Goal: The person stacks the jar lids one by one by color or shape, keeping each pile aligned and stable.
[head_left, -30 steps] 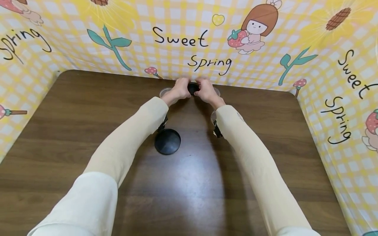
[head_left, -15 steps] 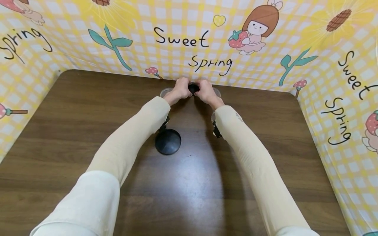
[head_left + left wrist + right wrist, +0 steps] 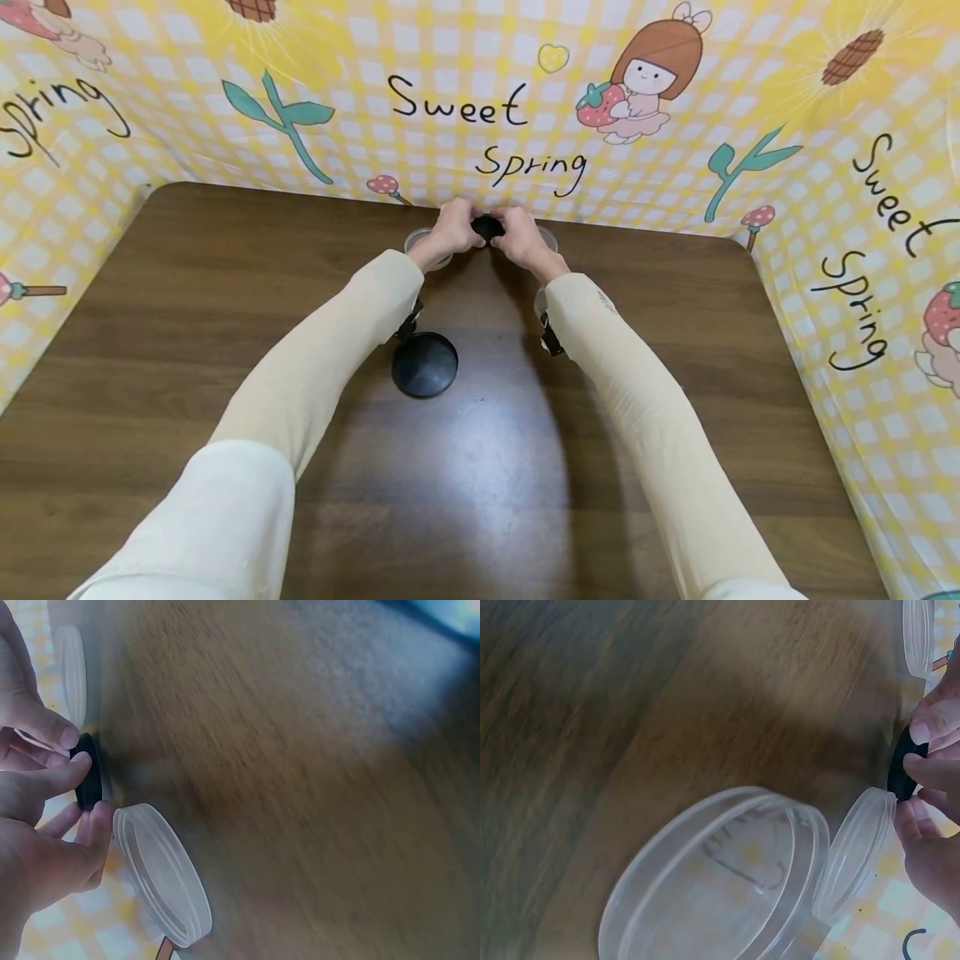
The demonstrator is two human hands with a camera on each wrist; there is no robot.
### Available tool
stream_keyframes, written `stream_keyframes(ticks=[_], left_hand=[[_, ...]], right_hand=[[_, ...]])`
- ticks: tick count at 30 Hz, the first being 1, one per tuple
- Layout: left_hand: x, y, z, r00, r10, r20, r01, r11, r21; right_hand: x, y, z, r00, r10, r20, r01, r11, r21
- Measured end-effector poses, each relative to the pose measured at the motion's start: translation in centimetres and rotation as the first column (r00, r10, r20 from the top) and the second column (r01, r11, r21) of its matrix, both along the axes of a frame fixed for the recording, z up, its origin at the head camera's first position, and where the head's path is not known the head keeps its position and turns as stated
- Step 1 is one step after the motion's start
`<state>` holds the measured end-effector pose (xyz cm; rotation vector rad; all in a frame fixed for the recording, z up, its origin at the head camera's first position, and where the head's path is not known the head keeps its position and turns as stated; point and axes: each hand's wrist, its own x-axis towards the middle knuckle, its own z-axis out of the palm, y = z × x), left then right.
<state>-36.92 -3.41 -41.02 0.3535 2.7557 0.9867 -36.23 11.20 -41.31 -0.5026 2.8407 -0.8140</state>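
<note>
At the table's far edge, my left hand (image 3: 454, 227) and right hand (image 3: 516, 237) pinch a black round lid (image 3: 487, 228) between them. In the left wrist view the lid (image 3: 89, 772) stands roughly on edge, thumbs on its near side and fingers at its rim. Beside my left hand is a clear round container (image 3: 161, 877). Another clear container (image 3: 855, 855) stands by my right hand, and a larger-looking one (image 3: 727, 877) is nearer my right wrist. What lies under the black lid is hidden.
A black round disc (image 3: 424, 365), like a shallow lid, lies on the brown wooden table (image 3: 187, 333) near my left forearm. A yellow checked cloth (image 3: 315, 125) with printed figures hangs right behind the far edge and along both sides.
Both hands stay at the black lid by the far edge, with only slight finger shifts. The whole head view has drifted a little; the black disc and containers keep their places.
</note>
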Motion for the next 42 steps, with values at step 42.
stream_keyframes(ticks=[42], left_hand=[[4.7,-2.7,1.6,0.998,0.049,0.050,-0.059,0.970,0.235]], right_hand=[[4.6,1.0,1.4,0.991,-0.029,0.128,0.072,0.937,-0.343]])
